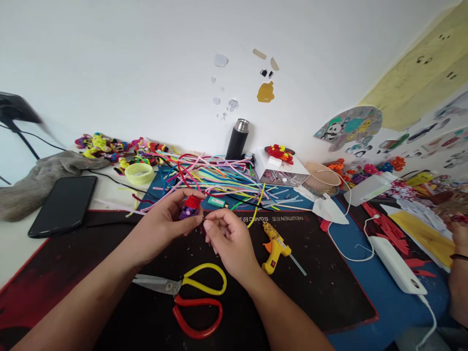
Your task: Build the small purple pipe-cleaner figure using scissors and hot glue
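Observation:
My left hand point(168, 214) is closed around a small fuzzy figure point(189, 208), red on top and purple below, seemingly made of pipe cleaners. Close beside it on the right, my right hand point(228, 236) has thumb and fingertips pinched together; what they hold, if anything, is too small to make out. Under both hands, scissors point(177, 287) with one yellow and one red handle lie on the dark mat point(310, 297). To the right of my right hand lies a yellow glue gun point(276, 248) with a glue stick at its back.
Loose coloured pipe cleaners point(215, 173) are heaped behind my hands. Beyond them stand a black flask point(238, 139) and a small box point(280, 170). On the left lie a phone point(63, 205) and a yellow-green tape roll point(139, 174). At right are a white power bank point(398, 265) and another person's arm point(459, 273).

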`<state>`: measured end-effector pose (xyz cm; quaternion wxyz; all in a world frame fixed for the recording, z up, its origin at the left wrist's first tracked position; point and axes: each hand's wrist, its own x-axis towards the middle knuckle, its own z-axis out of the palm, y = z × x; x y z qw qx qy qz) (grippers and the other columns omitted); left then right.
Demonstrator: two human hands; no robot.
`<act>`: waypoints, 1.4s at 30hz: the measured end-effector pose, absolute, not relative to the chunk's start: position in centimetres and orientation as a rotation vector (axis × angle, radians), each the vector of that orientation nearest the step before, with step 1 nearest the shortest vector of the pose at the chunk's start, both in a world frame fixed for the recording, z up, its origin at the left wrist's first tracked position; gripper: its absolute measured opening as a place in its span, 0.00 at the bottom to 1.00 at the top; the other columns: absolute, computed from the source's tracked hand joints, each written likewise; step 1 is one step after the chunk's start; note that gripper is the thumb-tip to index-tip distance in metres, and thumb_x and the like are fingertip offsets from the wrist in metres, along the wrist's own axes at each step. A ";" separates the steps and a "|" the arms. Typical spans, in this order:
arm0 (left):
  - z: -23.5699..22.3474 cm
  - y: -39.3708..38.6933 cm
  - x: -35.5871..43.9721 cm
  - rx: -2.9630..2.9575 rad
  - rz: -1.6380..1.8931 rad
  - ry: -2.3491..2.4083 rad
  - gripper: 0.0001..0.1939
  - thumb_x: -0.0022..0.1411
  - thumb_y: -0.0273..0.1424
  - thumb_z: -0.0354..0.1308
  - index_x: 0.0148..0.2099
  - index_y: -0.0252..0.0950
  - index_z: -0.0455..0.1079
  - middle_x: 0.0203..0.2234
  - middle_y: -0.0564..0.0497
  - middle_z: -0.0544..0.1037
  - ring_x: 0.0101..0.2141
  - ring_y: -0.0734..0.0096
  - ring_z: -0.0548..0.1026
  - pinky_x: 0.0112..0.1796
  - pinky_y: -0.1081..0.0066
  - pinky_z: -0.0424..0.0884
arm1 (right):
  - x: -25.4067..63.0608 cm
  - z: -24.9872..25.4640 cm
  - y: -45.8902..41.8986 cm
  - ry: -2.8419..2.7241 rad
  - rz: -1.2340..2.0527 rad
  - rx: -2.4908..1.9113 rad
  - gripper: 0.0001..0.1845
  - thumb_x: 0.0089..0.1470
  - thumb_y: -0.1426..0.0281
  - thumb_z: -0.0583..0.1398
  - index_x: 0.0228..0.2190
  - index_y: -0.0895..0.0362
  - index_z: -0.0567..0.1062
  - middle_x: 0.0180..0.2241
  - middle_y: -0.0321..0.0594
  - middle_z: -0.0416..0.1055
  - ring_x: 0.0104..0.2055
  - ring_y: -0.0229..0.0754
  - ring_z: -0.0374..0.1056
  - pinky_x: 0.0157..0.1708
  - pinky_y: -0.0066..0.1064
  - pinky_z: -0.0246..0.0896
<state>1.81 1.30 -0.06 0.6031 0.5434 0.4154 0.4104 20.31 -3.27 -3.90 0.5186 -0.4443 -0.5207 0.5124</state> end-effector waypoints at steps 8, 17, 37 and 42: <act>0.0 1.1 1.9 1.320 0.897 0.991 0.30 0.58 0.42 0.77 0.58 0.39 0.75 0.31 0.57 0.77 0.28 0.70 0.71 0.29 0.69 0.67 | 20.1 -3.2 -3.5 -1.279 1.189 -1.095 0.11 0.66 0.60 0.66 0.35 0.52 0.74 0.23 0.28 0.68 0.21 0.34 0.60 0.24 0.28 0.56; -0.4 1.6 1.3 1.292 0.968 1.017 0.32 0.57 0.45 0.79 0.59 0.41 0.76 0.32 0.57 0.76 0.26 0.72 0.69 0.27 0.71 0.65 | 20.4 -2.6 -3.1 -1.149 1.264 -1.104 0.16 0.63 0.55 0.69 0.34 0.52 0.73 0.19 0.25 0.66 0.18 0.33 0.57 0.21 0.26 0.52; -0.6 1.3 1.7 1.218 0.926 0.996 0.30 0.58 0.46 0.80 0.58 0.44 0.75 0.37 0.56 0.81 0.31 0.70 0.72 0.29 0.71 0.67 | 20.3 -3.0 -2.8 -1.027 1.342 -1.088 0.22 0.58 0.49 0.71 0.34 0.52 0.72 0.17 0.24 0.64 0.16 0.33 0.56 0.18 0.27 0.50; 0.2 1.1 2.2 1.207 0.996 0.984 0.32 0.54 0.42 0.82 0.56 0.42 0.73 0.40 0.53 0.84 0.30 0.71 0.73 0.28 0.72 0.68 | 20.4 -2.8 -3.0 -1.078 1.353 -1.069 0.18 0.60 0.53 0.70 0.34 0.52 0.74 0.16 0.23 0.63 0.17 0.33 0.55 0.20 0.27 0.51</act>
